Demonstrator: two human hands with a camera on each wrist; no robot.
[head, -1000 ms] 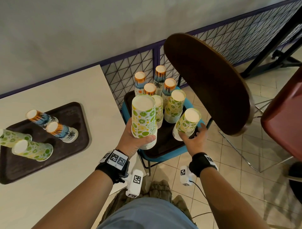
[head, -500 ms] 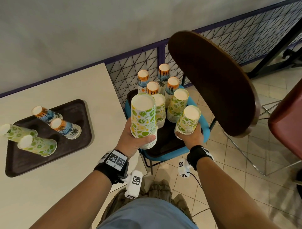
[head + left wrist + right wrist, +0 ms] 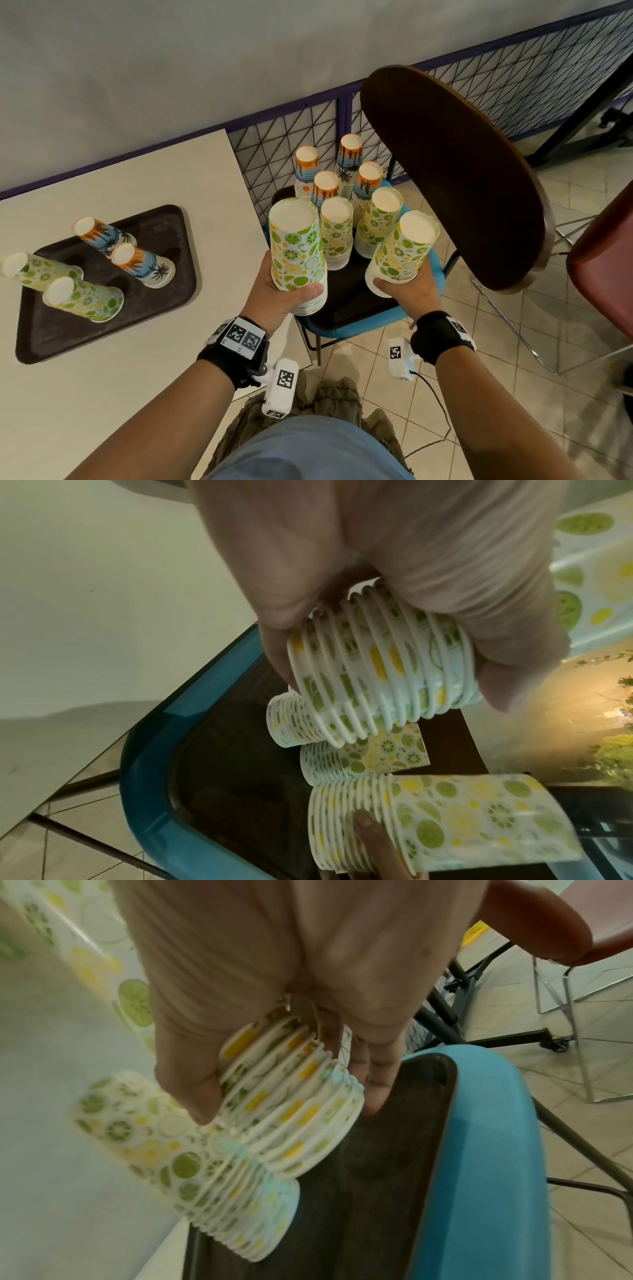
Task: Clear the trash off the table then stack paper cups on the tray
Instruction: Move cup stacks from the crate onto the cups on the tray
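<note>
I have a tall stack of lime-print paper cups (image 3: 296, 251) in my left hand (image 3: 274, 301), fingers and thumb curled round the rims at its wide lower end, and a second lime-print stack (image 3: 402, 251) in my right hand (image 3: 409, 294), taken the same way, with that stack tilted away from me. Both stacks are upside down, bases up, held just above the dark tray on the blue chair (image 3: 346, 330), where more lime stacks and four orange-and-blue palm-print stacks (image 3: 337, 171) stand behind them. The tray on the counter (image 3: 30, 346), well to the left of the chair, is where I judge these go; it already carries two lime stacks and two palm-print ones, all standing. I see no trash on the counter near that tray. The cups should be very light, but nested paper slides apart easily and the thin walls dent if squeezed, so I judge the rolled rims at the bottom to be the stiffest place to hold; the left wrist view shows my fingers (image 3: 514, 674) right across those ridges. Tipping a stack too far could let the upper cups slip off.
</note>
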